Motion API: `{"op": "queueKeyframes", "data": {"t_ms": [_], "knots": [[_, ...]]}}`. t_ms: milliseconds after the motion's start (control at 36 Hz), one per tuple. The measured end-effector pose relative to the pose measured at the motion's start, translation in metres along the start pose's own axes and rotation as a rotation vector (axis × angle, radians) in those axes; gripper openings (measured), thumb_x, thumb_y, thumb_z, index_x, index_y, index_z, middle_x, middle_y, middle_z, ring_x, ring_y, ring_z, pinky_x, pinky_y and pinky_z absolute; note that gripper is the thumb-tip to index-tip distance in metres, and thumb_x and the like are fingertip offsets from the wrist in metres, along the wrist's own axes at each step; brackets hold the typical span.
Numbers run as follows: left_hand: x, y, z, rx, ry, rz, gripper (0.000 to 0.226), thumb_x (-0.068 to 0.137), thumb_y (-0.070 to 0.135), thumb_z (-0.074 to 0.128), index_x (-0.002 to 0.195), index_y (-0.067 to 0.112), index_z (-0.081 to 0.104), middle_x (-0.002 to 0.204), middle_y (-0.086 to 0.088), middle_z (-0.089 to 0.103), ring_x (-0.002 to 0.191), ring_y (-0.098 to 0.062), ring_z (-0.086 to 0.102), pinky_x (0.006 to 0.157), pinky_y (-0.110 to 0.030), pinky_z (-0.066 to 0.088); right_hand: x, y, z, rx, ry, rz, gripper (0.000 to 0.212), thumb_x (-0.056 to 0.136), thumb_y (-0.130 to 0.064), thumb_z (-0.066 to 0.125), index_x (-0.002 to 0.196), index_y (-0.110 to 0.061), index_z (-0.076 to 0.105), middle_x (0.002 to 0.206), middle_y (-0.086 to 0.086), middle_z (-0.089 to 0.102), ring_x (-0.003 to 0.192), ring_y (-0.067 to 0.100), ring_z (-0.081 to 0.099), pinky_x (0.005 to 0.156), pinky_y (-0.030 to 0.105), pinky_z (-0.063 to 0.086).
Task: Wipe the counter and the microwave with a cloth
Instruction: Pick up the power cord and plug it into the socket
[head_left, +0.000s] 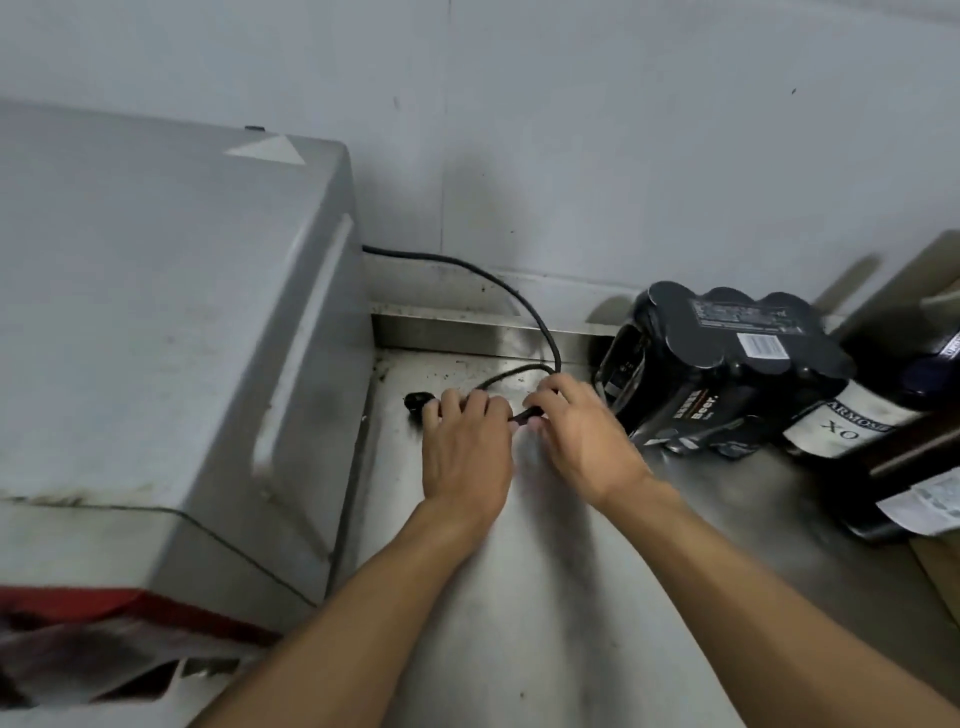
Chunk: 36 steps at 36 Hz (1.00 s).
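**Hands on the cord**

Curled fingers of the left hand (465, 447) and the right hand (582, 431) grip the thin black power cord (541, 325), probably to clear the stained steel counter (571, 571) beside the big grey metal microwave (156, 338). No cloth is visible.

The black shrink-wrapped pack of cans (727, 364) bears the white word "Beer." on its side, while the white label of the dark bottle (844, 426) beside it reads "XO" below the partly cut letters "ARMOSE".
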<state>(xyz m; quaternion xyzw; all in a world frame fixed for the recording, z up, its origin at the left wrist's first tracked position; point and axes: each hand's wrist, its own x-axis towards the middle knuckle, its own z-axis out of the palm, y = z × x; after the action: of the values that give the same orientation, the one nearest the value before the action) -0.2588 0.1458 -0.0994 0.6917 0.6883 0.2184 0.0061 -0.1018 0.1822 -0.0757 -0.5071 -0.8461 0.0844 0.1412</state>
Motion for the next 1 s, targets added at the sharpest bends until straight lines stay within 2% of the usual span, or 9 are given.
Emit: {"op": "queueKeyframes", "data": {"t_ms": [139, 250, 389, 444, 528, 583, 694, 889, 1000], "knots": [[-0.012, 0.027, -0.057, -0.140, 0.051, -0.013, 0.031, 0.102, 0.038, 0.038, 0.105, 0.026, 0.067, 0.100, 0.010, 0.068, 0.092, -0.021, 0.058, 0.086, -0.038, 0.041, -0.024, -0.011, -0.057, 0.092, 0.078, -0.068, 0.032, 0.109, -0.030, 0.047, 0.130, -0.013, 0.064, 0.134, -0.002, 0.053, 0.118, 0.019, 0.054, 0.097, 0.030, 0.047], [-0.015, 0.057, -0.114, -0.218, 0.068, -0.005, 0.031, 0.105, 0.038, 0.037, 0.110, 0.025, 0.064, 0.100, 0.009, 0.065, 0.091, -0.018, 0.058, 0.083, -0.035, 0.038, -0.038, -0.029, -0.115, 0.116, 0.106, -0.095, 0.047, 0.107, -0.043, 0.034, 0.128, -0.015, 0.064, 0.131, -0.005, 0.054, 0.118, 0.015, 0.055, 0.102, 0.030, 0.047], [-0.013, 0.092, -0.183, -0.275, 0.173, 0.074, 0.014, 0.107, 0.021, 0.051, 0.109, 0.020, 0.065, 0.100, 0.004, 0.066, 0.086, -0.022, 0.057, 0.075, -0.034, 0.034, -0.054, -0.053, -0.193, 0.154, 0.201, -0.187, 0.032, 0.093, -0.015, 0.066, 0.125, -0.020, 0.060, 0.127, -0.009, 0.050, 0.111, 0.004, 0.055, 0.098, 0.004, 0.033], [-0.011, 0.103, -0.211, -0.274, 0.206, 0.106, 0.011, 0.106, 0.016, 0.054, 0.106, 0.018, 0.065, 0.096, 0.002, 0.065, 0.084, -0.024, 0.056, 0.073, -0.035, 0.034, -0.057, -0.065, -0.219, 0.148, 0.233, -0.193, 0.044, 0.087, -0.005, 0.069, 0.122, -0.028, 0.055, 0.127, -0.011, 0.046, 0.097, 0.001, 0.054, 0.088, 0.007, 0.037], [-0.006, 0.115, -0.256, -0.241, 0.260, 0.155, 0.008, 0.104, 0.014, 0.056, 0.103, 0.017, 0.064, 0.093, 0.000, 0.065, 0.081, -0.025, 0.056, 0.071, -0.038, 0.038, -0.056, -0.084, -0.252, 0.160, 0.299, -0.176, 0.039, 0.088, -0.004, 0.068, 0.120, -0.023, 0.057, 0.129, -0.010, 0.045, 0.080, -0.009, 0.050, 0.074, 0.010, 0.037], [-0.003, 0.120, -0.289, -0.204, 0.275, 0.168, 0.009, 0.106, 0.016, 0.055, 0.106, 0.016, 0.064, 0.098, -0.001, 0.065, 0.083, -0.023, 0.054, 0.073, -0.038, 0.040, -0.054, -0.097, -0.271, 0.163, 0.353, -0.154, 0.032, 0.093, -0.008, 0.067, 0.123, -0.018, 0.060, 0.132, -0.009, 0.047, 0.085, -0.009, 0.054, 0.077, 0.019, 0.041], [0.002, 0.113, -0.353, -0.146, 0.271, 0.212, 0.014, 0.108, 0.019, 0.052, 0.112, 0.013, 0.065, 0.099, -0.003, 0.064, 0.085, -0.024, 0.051, 0.074, -0.037, 0.035, -0.047, -0.130, -0.300, 0.159, 0.431, -0.180, 0.028, 0.097, -0.012, 0.067, 0.124, -0.015, 0.062, 0.127, -0.002, 0.054, 0.095, 0.018, 0.065, 0.078, 0.033, 0.053], [0.011, 0.066, -0.444, -0.019, 0.166, 0.239, 0.022, 0.113, 0.026, 0.042, 0.117, 0.019, 0.061, 0.107, 0.002, 0.064, 0.092, -0.018, 0.053, 0.082, -0.034, 0.036, -0.019, -0.202, -0.328, 0.195, 0.409, -0.172, 0.025, 0.102, -0.020, 0.063, 0.127, -0.020, 0.064, 0.123, -0.007, 0.056, 0.099, 0.013, 0.064, 0.086, 0.026, 0.050], [0.019, 0.022, -0.488, -0.023, 0.115, 0.215, 0.022, 0.113, 0.027, 0.041, 0.115, 0.019, 0.061, 0.099, 0.009, 0.055, 0.091, -0.016, 0.055, 0.076, -0.031, 0.034, 0.002, -0.254, -0.331, 0.275, 0.428, -0.137, 0.022, 0.103, -0.020, 0.061, 0.124, -0.020, 0.067, 0.115, -0.005, 0.058, 0.090, 0.016, 0.064, 0.081, 0.031, 0.052]]}}
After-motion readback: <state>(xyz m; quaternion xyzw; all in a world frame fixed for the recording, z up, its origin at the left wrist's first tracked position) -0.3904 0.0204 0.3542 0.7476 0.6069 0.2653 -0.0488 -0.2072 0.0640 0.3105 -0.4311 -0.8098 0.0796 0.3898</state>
